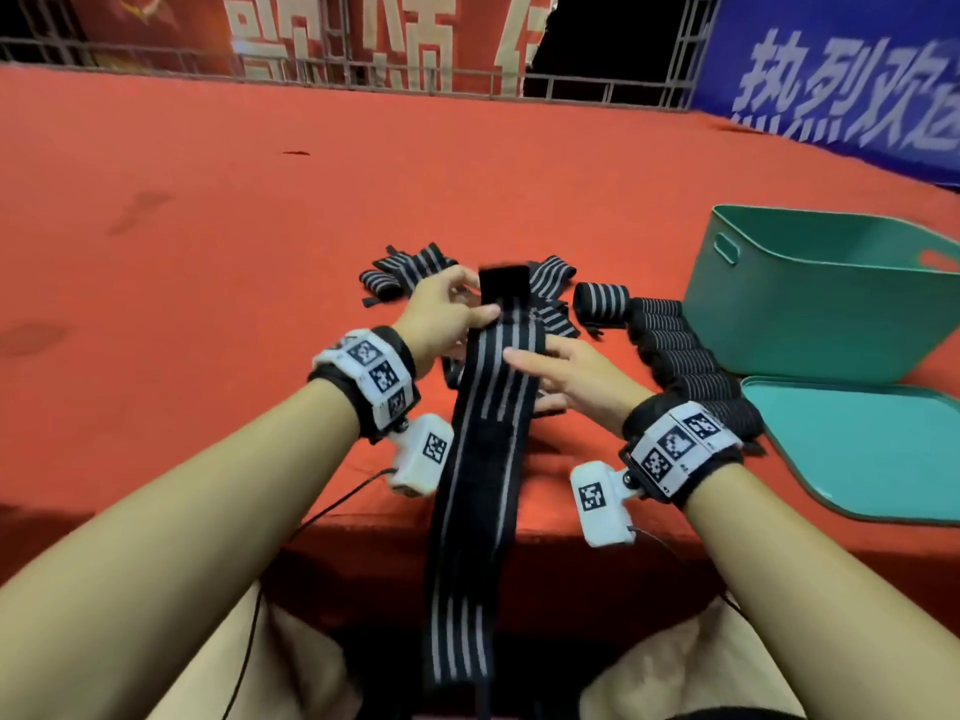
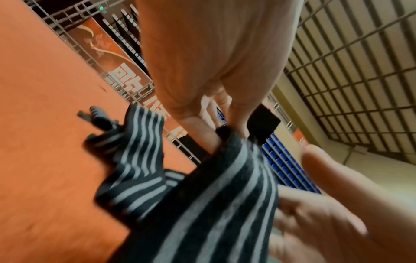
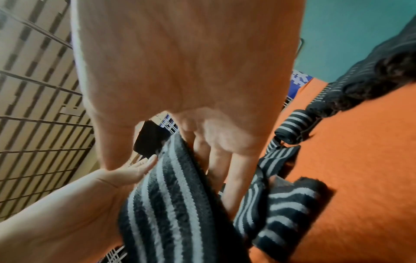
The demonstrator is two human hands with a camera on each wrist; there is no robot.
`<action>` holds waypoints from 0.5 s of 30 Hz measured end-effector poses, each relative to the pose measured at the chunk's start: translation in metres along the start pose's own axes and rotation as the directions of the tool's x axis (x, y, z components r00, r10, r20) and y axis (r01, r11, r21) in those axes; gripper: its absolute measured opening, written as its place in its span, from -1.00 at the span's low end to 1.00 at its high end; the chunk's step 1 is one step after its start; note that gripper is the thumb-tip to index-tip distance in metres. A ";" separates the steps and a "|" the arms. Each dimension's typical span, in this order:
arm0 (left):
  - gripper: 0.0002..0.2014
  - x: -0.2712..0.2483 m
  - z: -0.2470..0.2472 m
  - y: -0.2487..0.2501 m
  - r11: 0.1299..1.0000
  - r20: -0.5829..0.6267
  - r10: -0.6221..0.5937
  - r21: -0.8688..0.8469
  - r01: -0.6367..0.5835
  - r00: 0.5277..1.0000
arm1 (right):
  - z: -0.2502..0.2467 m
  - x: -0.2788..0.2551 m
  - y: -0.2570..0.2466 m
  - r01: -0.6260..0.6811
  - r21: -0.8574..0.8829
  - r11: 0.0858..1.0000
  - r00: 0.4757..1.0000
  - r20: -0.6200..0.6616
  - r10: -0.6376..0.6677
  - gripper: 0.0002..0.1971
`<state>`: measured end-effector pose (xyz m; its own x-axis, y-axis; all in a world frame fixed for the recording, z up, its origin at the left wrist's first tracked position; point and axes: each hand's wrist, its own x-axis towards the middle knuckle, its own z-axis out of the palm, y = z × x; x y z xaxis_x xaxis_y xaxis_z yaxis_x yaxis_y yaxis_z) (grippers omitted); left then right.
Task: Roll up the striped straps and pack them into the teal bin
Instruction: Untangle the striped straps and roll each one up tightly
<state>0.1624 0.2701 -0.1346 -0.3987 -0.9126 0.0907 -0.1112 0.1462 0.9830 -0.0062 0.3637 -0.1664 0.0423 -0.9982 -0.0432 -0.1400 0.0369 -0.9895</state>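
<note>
Pinching striped strap (image 1: pixel 493 366) near its black end, my left hand (image 1: pixel 441 317); right hand (image 1: pixel 576 379) fingers straight, seemingly under strap, left of teal bin (image 1: pixel 810 324).

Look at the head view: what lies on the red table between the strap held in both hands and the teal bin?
A row of rolled-up straps lies there, beside the teal bin, right of the held strap; the head view shows it.
</note>
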 end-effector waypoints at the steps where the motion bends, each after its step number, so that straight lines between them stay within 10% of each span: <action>1: -0.79 0.004 0.003 -0.013 1.000 -0.023 -0.021 -0.011 0.021 1.000 | -0.002 0.011 0.007 0.009 -0.001 1.000 0.998 -0.065 -0.009 -0.67; 9: -0.80 0.045 0.001 -0.049 0.997 -0.061 0.030 0.077 -0.025 0.998 | -0.006 0.077 0.037 0.154 0.044 0.987 0.927 -0.353 -0.129 -0.70; 15: -0.84 0.058 -0.005 -0.084 0.992 -0.052 -0.060 0.104 0.065 0.997 | 0.000 0.106 0.067 0.041 0.038 0.998 0.957 -0.289 -0.028 -0.70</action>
<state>0.1527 0.2027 -0.2115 -0.3436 -0.9383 0.0398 -0.2312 0.1255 0.9648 -0.0116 0.2606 -0.2375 -0.2419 -0.9699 0.0269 -0.1001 -0.0026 -0.9950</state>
